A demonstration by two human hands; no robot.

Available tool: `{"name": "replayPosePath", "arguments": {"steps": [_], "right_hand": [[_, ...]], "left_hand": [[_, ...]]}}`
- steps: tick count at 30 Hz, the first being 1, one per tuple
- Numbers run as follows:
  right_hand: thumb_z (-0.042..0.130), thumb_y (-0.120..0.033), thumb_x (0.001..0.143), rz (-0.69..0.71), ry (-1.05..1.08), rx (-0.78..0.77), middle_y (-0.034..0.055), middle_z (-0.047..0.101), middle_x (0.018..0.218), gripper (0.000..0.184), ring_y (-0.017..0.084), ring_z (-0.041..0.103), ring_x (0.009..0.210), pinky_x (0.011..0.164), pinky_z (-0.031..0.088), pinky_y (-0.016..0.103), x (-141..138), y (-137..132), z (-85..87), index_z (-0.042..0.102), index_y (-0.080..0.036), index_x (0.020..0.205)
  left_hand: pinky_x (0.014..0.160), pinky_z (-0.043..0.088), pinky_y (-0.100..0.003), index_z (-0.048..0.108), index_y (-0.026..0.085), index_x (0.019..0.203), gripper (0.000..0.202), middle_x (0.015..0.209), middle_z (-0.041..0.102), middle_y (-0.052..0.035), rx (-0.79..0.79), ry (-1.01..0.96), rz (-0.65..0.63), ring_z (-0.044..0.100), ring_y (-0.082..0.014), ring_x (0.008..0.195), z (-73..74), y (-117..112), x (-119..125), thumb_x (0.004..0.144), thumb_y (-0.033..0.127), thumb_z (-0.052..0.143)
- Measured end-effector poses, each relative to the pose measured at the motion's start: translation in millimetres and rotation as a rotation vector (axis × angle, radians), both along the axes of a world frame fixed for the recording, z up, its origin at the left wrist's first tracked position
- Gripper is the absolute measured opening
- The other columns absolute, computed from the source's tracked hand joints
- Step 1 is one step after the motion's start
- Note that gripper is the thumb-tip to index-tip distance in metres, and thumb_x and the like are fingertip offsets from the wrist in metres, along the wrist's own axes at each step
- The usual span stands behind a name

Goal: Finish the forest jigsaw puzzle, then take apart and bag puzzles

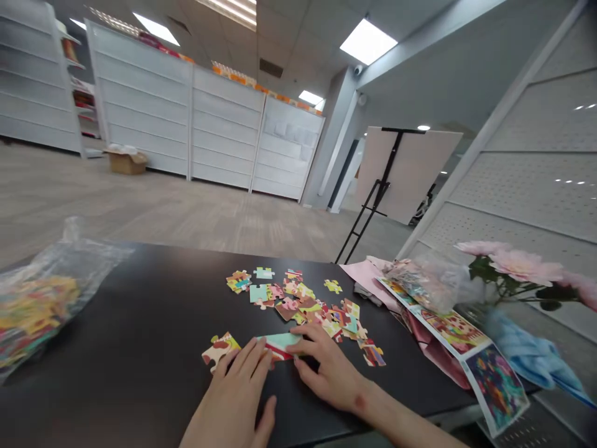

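Note:
My left hand [239,393] lies nearly flat on the black table, fingers stretched out. Its fingertips touch the left end of a short strip of jigsaw puzzle pieces [278,341], pale green with a red and white band. At the strip's right end, the curved fingers and thumb of my right hand [321,364] grip its edge; part of it is hidden under the fingertips. Left of the strip sits a cream and brown puzzle section [221,350], partly covered by my left fingers. A pile of loose puzzle pieces [298,303] spreads just beyond my hands.
A clear plastic bag [44,305] of puzzle pieces lies at the left of the black table [140,348]. Picture sheets [454,330], a plastic packet [417,283], pink flowers [525,266] and a blue cloth [536,354] crowd the right side. An easel [387,174] stands beyond.

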State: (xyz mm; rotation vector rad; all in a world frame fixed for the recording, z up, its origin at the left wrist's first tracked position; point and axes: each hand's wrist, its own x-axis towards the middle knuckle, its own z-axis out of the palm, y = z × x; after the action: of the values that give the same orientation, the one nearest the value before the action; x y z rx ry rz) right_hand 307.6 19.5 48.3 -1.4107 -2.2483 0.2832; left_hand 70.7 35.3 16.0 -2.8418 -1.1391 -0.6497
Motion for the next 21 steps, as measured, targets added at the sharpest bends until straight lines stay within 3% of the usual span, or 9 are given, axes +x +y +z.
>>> {"name": "replayPosePath", "arguments": {"steps": [4, 7, 10, 13, 21], "right_hand": [[0.059, -0.014, 0.083, 0.180, -0.110, -0.072, 0.0078, 0.063, 0.128, 0.038, 0.025, 0.060, 0.116, 0.102, 0.048, 0.044, 7, 15, 22.5, 0.073, -0.029, 0.115], [0.052, -0.005, 0.079, 0.228, -0.073, 0.095, 0.0093, 0.064, 0.126, 0.052, 0.026, 0.060, 0.116, 0.101, 0.049, 0.044, 22, 38, 31.5, 0.068, -0.026, 0.123], [0.047, -0.003, 0.079, 0.104, 0.048, 0.279, 0.0107, 0.067, 0.115, 0.048, 0.026, 0.062, 0.107, 0.092, 0.052, 0.043, 46, 59, 28.9, 0.066, -0.023, 0.118], [0.044, -0.006, 0.084, -0.027, 0.150, 0.302, 0.0089, 0.069, 0.104, 0.037, 0.024, 0.065, 0.097, 0.085, 0.054, 0.040, 69, 69, 27.5, 0.067, -0.023, 0.106], [0.043, -0.017, 0.094, -0.245, 0.361, 0.355, 0.0050, 0.072, 0.094, 0.027, 0.022, 0.068, 0.087, 0.080, 0.052, 0.034, 101, 63, 47.6, 0.066, -0.022, 0.105]], "left_hand": [[0.100, 0.047, -0.044, 0.062, 0.025, 0.133, 0.049, 0.142, 0.062, -0.0070, 0.034, -0.024, 0.026, 0.060, -0.0310, 0.126, 3.2, -2, 1, 0.084, 0.028, 0.059], [0.096, 0.048, -0.043, 0.059, 0.028, 0.135, 0.052, 0.146, 0.058, -0.0083, 0.134, -0.090, 0.084, 0.059, -0.0299, 0.124, 1.0, -3, 1, 0.082, 0.023, 0.058], [0.095, 0.046, -0.043, 0.062, 0.028, 0.124, 0.040, 0.137, 0.063, -0.0098, 0.190, -0.264, 0.240, 0.059, -0.0286, 0.121, -4.9, -5, -2, 0.086, 0.018, 0.053], [0.093, 0.046, -0.041, 0.063, 0.026, 0.108, 0.025, 0.117, 0.069, -0.0099, 0.213, -0.414, 0.326, 0.062, -0.0265, 0.112, -8.3, -7, -6, 0.088, 0.015, 0.052], [0.088, 0.042, -0.038, 0.063, 0.026, 0.100, 0.018, 0.109, 0.071, -0.0054, 0.236, -0.295, 0.386, 0.064, -0.0241, 0.103, -0.6, -7, -5, 0.088, 0.016, 0.054]]}}
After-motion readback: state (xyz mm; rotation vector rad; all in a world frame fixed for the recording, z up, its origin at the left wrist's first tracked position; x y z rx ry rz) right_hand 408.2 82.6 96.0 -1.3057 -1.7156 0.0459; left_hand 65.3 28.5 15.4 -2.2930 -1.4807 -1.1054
